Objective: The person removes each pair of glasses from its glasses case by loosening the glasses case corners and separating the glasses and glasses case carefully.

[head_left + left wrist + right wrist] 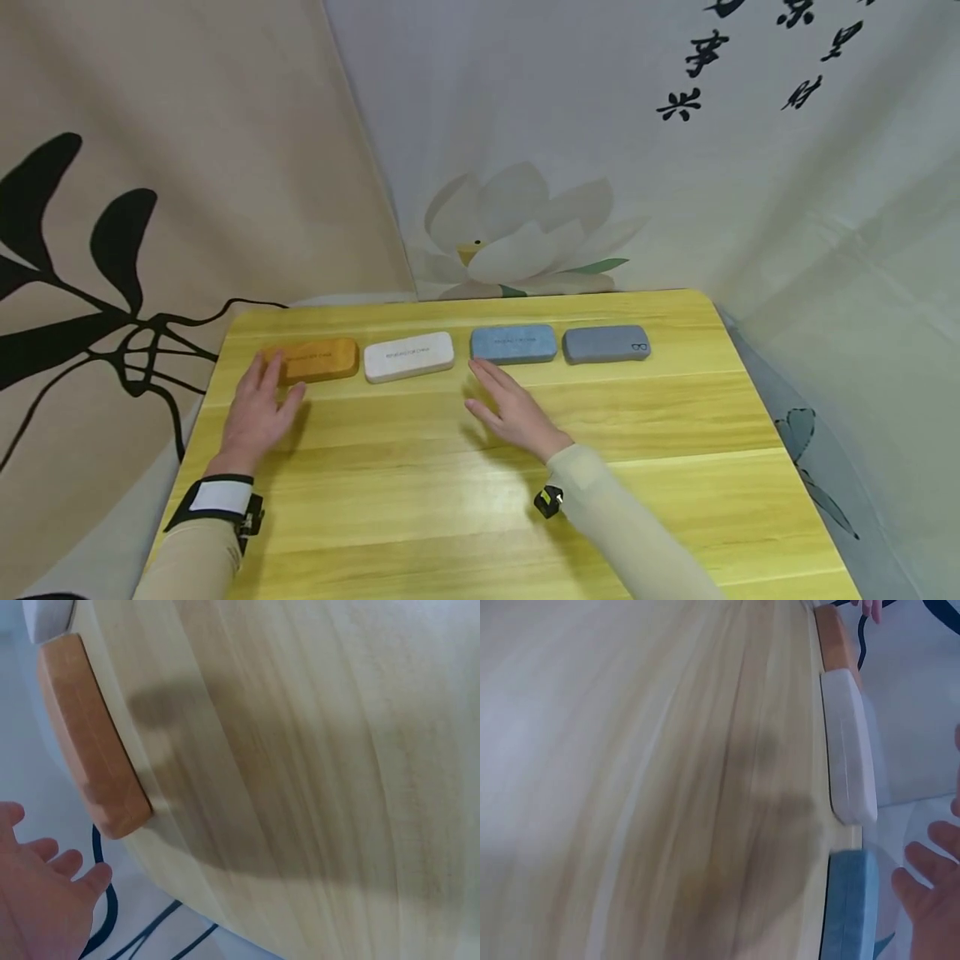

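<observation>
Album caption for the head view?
Left hand by orange case, right hand near blue case, white case and grey case alongside.

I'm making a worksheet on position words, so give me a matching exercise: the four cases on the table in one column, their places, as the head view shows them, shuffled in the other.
Things:
1. Orange case
2. White case
3. Light blue case
4. Grey-blue case

Places:
A. Third from the left
B. Right end of the row
C. Nearest the left hand
D. Second from the left

Right pairs: 1-C, 2-D, 3-A, 4-B
</observation>
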Tool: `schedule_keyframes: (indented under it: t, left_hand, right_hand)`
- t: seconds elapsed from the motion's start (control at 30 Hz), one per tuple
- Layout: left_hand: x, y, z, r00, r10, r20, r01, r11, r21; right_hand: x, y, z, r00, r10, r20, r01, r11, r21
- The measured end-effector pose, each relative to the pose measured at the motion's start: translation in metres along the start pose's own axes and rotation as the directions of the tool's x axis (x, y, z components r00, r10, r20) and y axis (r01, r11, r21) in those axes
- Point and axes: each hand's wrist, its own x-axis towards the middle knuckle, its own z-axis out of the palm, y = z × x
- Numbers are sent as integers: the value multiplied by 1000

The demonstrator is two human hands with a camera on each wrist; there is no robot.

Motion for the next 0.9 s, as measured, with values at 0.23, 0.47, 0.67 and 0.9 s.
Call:
schedule_keyframes:
  t: [0.23,0.47,0.67,0.9]
  left_hand:
    - [3,-6,-3,999,-32,5,33,999,-22]
    - [7,-10,-3,998,-64,28,65,998,-23]
    - [9,-16,-2,997,-67,43,69,997,-39]
    - [10,-17,-2,995,-89,53,92,994,-55]
  right_hand:
    - [15,-11,17,999,14,31,-16,998,60]
    - [28,-21,37,999,8,45,-12,995,95]
    - [37,-30,49,998,18,58,-28,985,172]
    - [48,-41,62,998,-2,62,-12,976,220]
